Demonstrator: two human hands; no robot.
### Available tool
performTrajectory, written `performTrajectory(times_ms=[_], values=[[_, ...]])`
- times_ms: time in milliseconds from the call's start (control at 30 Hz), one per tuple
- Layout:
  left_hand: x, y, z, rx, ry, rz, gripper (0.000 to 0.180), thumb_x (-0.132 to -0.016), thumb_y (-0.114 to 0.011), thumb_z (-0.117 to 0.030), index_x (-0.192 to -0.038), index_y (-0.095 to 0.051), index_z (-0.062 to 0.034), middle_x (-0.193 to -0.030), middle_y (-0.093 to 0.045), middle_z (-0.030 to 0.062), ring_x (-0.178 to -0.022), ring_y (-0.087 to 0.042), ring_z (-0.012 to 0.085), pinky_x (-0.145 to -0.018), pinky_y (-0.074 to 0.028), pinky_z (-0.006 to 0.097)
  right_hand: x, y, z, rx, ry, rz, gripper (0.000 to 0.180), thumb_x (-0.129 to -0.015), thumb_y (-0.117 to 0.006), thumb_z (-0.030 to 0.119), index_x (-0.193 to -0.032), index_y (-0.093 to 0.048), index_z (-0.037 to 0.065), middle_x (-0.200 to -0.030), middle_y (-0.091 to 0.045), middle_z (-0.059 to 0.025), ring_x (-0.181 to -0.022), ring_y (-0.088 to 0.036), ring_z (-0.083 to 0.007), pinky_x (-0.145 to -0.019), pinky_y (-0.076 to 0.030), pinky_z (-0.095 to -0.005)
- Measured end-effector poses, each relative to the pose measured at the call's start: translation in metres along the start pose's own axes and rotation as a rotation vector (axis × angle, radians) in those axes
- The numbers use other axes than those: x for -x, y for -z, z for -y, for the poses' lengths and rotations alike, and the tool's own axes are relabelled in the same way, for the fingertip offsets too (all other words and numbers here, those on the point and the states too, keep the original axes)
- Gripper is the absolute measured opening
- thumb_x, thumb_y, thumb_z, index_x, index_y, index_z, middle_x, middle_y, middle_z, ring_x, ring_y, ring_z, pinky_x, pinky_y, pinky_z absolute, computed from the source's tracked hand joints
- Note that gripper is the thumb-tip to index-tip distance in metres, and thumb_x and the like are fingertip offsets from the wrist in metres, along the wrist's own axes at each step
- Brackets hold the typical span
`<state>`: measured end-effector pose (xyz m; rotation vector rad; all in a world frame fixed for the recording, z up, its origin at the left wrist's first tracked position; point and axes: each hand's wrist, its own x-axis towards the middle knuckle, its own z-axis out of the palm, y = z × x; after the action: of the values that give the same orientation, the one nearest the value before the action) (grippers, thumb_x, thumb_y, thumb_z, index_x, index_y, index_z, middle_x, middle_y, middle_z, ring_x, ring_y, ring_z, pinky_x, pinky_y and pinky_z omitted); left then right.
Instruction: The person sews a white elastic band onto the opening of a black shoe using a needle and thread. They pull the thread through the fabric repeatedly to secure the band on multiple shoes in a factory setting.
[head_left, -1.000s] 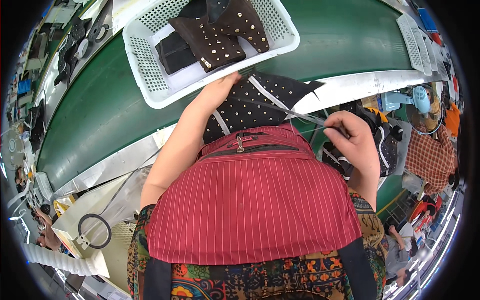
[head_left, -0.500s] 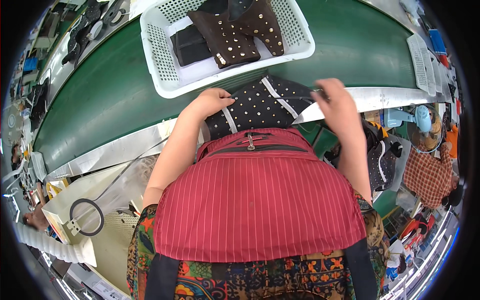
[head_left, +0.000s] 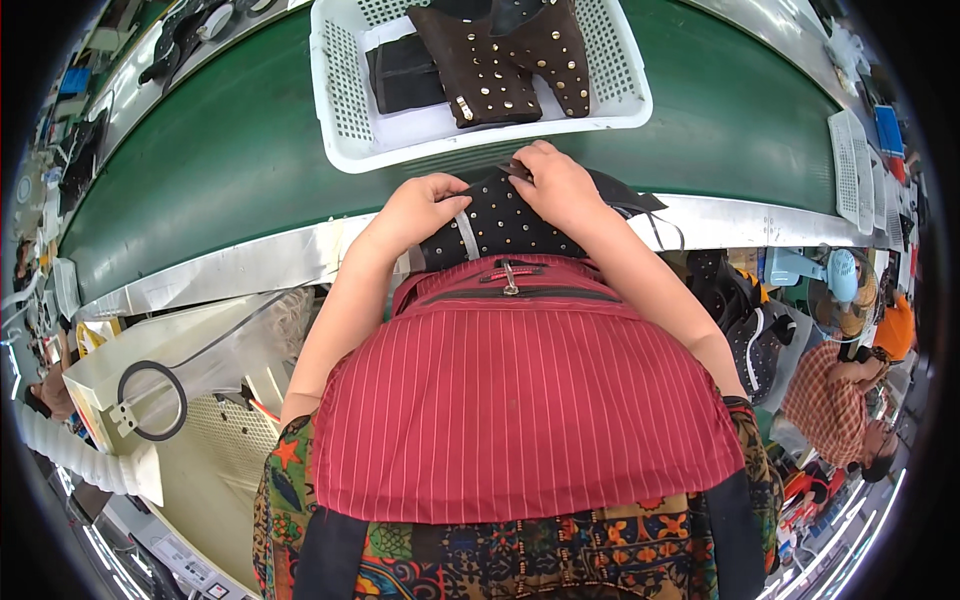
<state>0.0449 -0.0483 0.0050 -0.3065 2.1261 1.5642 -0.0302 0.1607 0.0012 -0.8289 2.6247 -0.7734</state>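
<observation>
A black piece of material with metal studs [head_left: 505, 228] lies at the near edge of the green work surface, partly over my lap. My left hand [head_left: 425, 212] is closed on its far left edge, thumb and fingers pinching it beside a white tape strip [head_left: 467, 236]. Close by on the right, my right hand [head_left: 560, 188] is also closed, its fingers gripping the far edge of the same piece and covering part of it. A thin black strip [head_left: 668, 222] dangles past the piece's right end. My fingers hide exactly how it runs along the edge.
Just beyond my hands stands a white perforated basket [head_left: 345, 160] holding brown and black studded pieces [head_left: 500, 75]. Left of me is a cream bin [head_left: 190, 500] with a black ring [head_left: 152, 400]. Studded pieces [head_left: 755, 350] hang at right, near a blue fan [head_left: 842, 275] and a co-worker [head_left: 828, 400].
My right hand has come left from beyond the piece's right end and now grips its far edge near my left hand. My left hand stays on the left edge. The view has shifted slightly.
</observation>
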Motion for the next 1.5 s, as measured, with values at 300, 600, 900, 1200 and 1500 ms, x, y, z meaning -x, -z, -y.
performTrajectory(times_ms=[300, 600, 900, 1200, 1500], values=[[-0.001, -0.009, 0.013, -0.022, 0.022, -0.103, 0.019, -0.086, -0.06, -0.011, -0.1, -0.063, 0.0022, -0.084, -0.065, 0.0035, -0.074, -0.057, 0.0076, -0.067, -0.047, 0.023, 0.008, 0.009, 0.001, -0.108, -0.081, 0.022, 0.023, -0.078, -0.065, 0.017, -0.094, -0.06, 0.002, -0.094, -0.058, -0.0121, -0.085, -0.06, -0.0306, -0.075, -0.048, -0.0388], [0.011, -0.007, -0.003, 0.067, 0.046, -0.067, 0.02, -0.084, -0.061, -0.008, -0.101, -0.063, 0.0029, -0.086, -0.066, 0.005, -0.076, -0.059, 0.0087, -0.068, -0.048, 0.023, 0.006, 0.002, -0.002, -0.103, 0.067, -0.009, 0.02, -0.08, -0.065, 0.016, -0.092, -0.06, 0.001, -0.089, -0.058, -0.0119, -0.081, -0.059, -0.0296, -0.071, -0.047, -0.0367], [0.009, -0.009, 0.001, -0.03, 0.05, -0.109, 0.024, -0.082, -0.061, -0.013, -0.101, -0.064, 0.0017, -0.088, -0.068, 0.013, -0.082, -0.064, 0.0175, -0.075, -0.049, 0.029, 0.023, 0.032, 0.021, -0.404, -0.023, 0.254, 0.022, -0.081, -0.064, 0.021, -0.092, -0.06, 0.002, -0.078, -0.064, -0.0124, -0.072, -0.061, -0.0281, -0.067, -0.047, -0.0362], [0.009, -0.005, -0.009, -0.07, 0.047, -0.069, 0.029, -0.081, -0.06, -0.014, -0.106, -0.063, 0.0006, -0.091, -0.068, 0.0137, -0.084, -0.064, 0.0202, -0.078, -0.048, 0.031, 0.022, 0.033, 0.024, -0.393, -0.102, 0.267, 0.023, -0.084, -0.062, 0.024, -0.092, -0.064, 0.002, -0.077, -0.064, -0.0134, -0.071, -0.061, -0.0269, -0.067, -0.047, -0.0351], [-0.009, -0.004, -0.026, -0.382, -0.034, 0.057, 0.028, -0.081, -0.061, -0.011, -0.107, -0.064, -0.0009, -0.085, -0.067, 0.0103, -0.078, -0.062, 0.0153, -0.072, -0.048, 0.028, 0.021, 0.031, 0.02, -0.385, -0.153, 0.219, 0.02, -0.084, -0.062, 0.018, -0.089, -0.062, -0.002, -0.074, -0.062, -0.0108, -0.067, -0.056, -0.0166, -0.066, -0.045, -0.0301]])
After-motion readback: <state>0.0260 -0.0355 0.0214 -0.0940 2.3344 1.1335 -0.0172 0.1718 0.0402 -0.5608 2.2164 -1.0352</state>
